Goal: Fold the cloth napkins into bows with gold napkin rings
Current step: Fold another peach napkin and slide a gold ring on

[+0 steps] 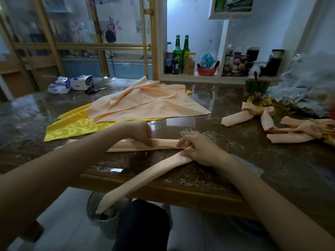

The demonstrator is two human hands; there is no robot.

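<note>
Nearest to us, one end of the peach napkin strip [163, 143] hangs off the front edge of the table [253, 171] and slants down toward our dark-trousered knee [143, 225]. The rest of the strip lies flat on the table, bent back on itself in a narrow V. Our right hand [197, 147] sits on the bend of that strip, fingers curled, thumb and fingers gripping the cloth where the two legs meet. Our left hand [143, 132] is on the strip's upper leg, just left of the bend, its curled fingertips pinching the folded layers.

Just behind the strip, to the left, lies a yellow patterned cloth [72, 127], and a loose heap of unfolded peach napkins [145, 102] partly covers it. To the right of the strip, well apart, two finished peach bows [253, 113] rest side by side, with gold napkin rings [259, 100] clustered behind them. Far behind the strip we see scissors [95, 90] and tissue packs [72, 84] to the left, and green bottles [181, 51] on a shelf.
</note>
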